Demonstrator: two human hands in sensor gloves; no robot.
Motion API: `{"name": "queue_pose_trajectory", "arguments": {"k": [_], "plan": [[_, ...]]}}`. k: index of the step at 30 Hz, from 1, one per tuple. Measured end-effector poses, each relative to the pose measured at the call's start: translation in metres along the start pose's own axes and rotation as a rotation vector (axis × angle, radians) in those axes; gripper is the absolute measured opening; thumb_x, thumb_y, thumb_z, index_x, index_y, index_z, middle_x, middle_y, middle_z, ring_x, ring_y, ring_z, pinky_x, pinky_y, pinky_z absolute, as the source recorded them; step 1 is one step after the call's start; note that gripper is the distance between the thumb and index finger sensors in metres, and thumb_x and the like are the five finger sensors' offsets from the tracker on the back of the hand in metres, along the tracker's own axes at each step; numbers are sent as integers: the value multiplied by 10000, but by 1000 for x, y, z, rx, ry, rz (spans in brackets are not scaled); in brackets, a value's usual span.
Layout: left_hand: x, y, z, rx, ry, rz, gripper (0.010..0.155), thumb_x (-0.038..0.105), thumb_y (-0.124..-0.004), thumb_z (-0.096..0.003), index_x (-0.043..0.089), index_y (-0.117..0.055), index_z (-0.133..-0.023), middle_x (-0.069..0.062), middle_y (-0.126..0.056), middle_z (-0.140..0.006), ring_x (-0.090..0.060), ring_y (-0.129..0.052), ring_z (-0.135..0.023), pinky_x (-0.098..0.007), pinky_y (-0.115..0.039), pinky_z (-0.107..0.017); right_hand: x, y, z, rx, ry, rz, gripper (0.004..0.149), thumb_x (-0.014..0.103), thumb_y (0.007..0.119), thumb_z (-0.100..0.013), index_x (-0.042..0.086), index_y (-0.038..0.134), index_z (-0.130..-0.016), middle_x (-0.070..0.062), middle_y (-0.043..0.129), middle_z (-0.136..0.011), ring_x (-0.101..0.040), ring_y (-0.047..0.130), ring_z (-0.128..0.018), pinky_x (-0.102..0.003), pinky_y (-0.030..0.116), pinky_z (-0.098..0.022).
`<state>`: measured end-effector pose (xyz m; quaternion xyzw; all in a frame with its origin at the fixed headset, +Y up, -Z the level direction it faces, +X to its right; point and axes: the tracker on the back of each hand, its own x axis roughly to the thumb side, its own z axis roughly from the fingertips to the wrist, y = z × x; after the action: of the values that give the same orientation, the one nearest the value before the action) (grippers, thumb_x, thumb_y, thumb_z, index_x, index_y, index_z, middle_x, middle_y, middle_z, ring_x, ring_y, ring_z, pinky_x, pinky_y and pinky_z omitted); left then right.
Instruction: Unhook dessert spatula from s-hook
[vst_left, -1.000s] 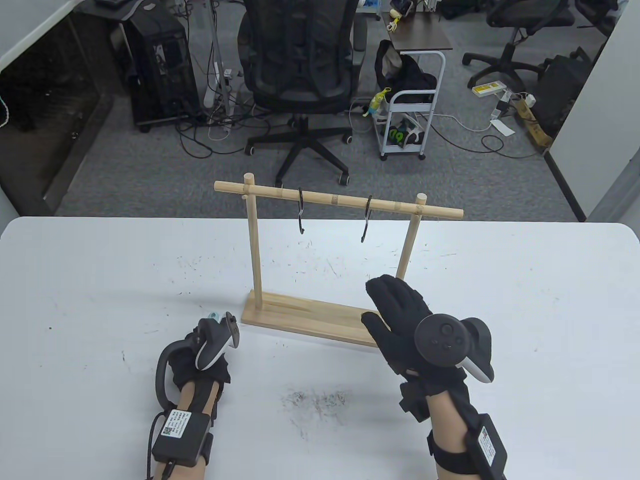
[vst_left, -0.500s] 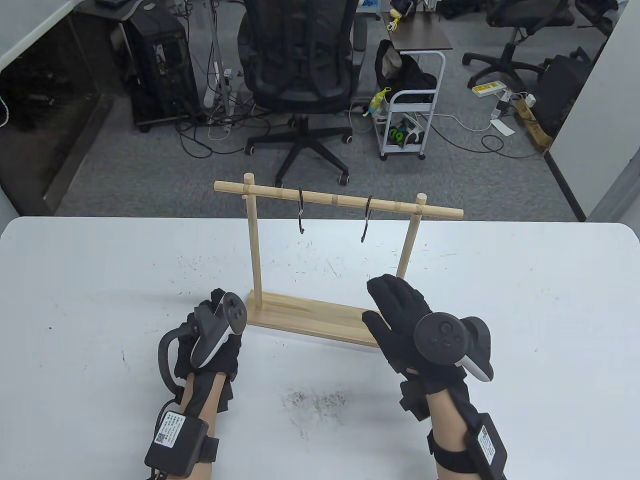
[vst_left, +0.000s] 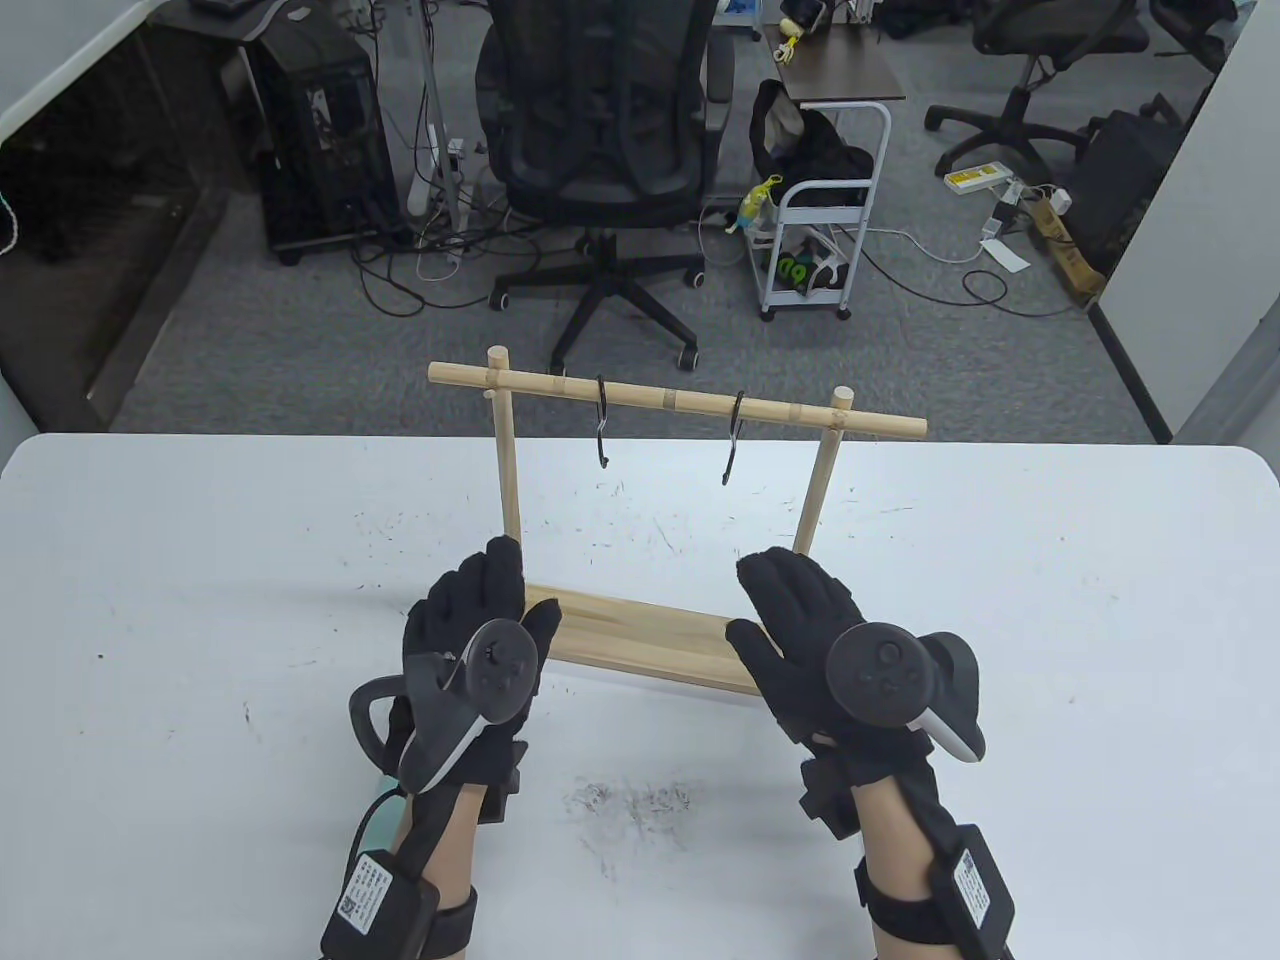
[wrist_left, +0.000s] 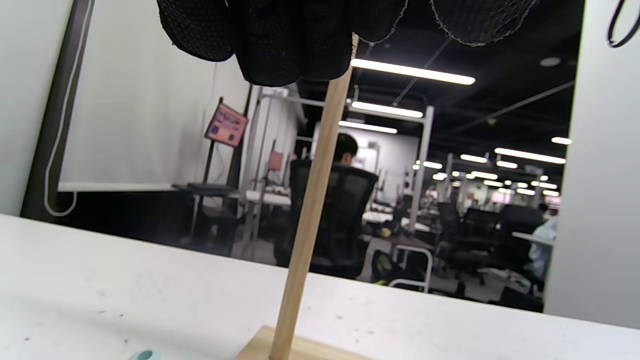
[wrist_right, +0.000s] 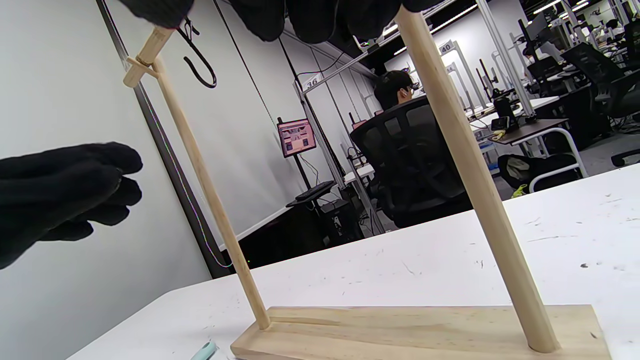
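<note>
The wooden rack (vst_left: 670, 401) holds two black s-hooks (vst_left: 602, 432) (vst_left: 733, 442); both hang empty. A pale teal spatula (vst_left: 377, 806) lies on the table by my left forearm, mostly hidden by the arm and tracker. Its teal end also shows in the left wrist view (wrist_left: 142, 355) and the right wrist view (wrist_right: 204, 351). My left hand (vst_left: 480, 610) is open with fingers spread above the left end of the rack base (vst_left: 640, 635). My right hand (vst_left: 790, 610) is open and flat above the base's right end. Neither hand holds anything.
The white table (vst_left: 1050, 650) carries scuff marks in front of the rack. An office chair (vst_left: 605, 130) and a small cart (vst_left: 820, 230) stand on the floor beyond the far edge. The rack's posts (wrist_right: 210, 200) (wrist_right: 470, 165) rise close before my fingers.
My left hand gripped the teal spatula left of the base a second ago. It has since let go, moved right and forward, and opened over the base. The right hand stayed put.
</note>
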<state>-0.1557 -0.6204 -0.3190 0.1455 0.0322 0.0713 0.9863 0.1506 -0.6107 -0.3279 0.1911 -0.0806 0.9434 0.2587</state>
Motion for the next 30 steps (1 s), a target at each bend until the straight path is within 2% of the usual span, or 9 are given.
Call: {"name": "queue_pose_trajectory", "arguments": {"k": [4,9,18,30], "plan": [[7,3,5,22,-108,8,735,660,-631,-574,349,-470,-1220,8,-669,-1237,-303,-684,-1145,-578,-595,-847,0,1,-1,-9,11,28,662,548,696,-517,208,640,-1083,-123,628,-1140,-449,642,-1019,-605,532,-728],[8,-1,5,55,-183,15,736,671,-623,-573,365,-464,-1223,16,-619,-1272,-315,-601,-1191,-609,-532,-865,-2,4,-2,-23,28,63,667,547,697,-516,208,628,-1087,-120,615,-1146,-449,633,-1023,-608,526,-730],[6,-9,1,-2,-212,-19,748,687,-609,-573,379,-439,-1233,0,-541,-1312,-338,-513,-1226,-627,-444,-877,0,7,-1,-41,49,116,688,549,696,-516,215,579,-1105,-117,543,-1175,-455,577,-1047,-617,496,-738],[5,-8,0,-2,-208,-18,751,688,-610,-571,378,-442,-1233,-4,-547,-1311,-341,-519,-1224,-634,-445,-873,3,9,-1,-30,24,132,691,554,693,-517,214,576,-1108,-121,543,-1176,-456,577,-1049,-620,497,-737]]}}
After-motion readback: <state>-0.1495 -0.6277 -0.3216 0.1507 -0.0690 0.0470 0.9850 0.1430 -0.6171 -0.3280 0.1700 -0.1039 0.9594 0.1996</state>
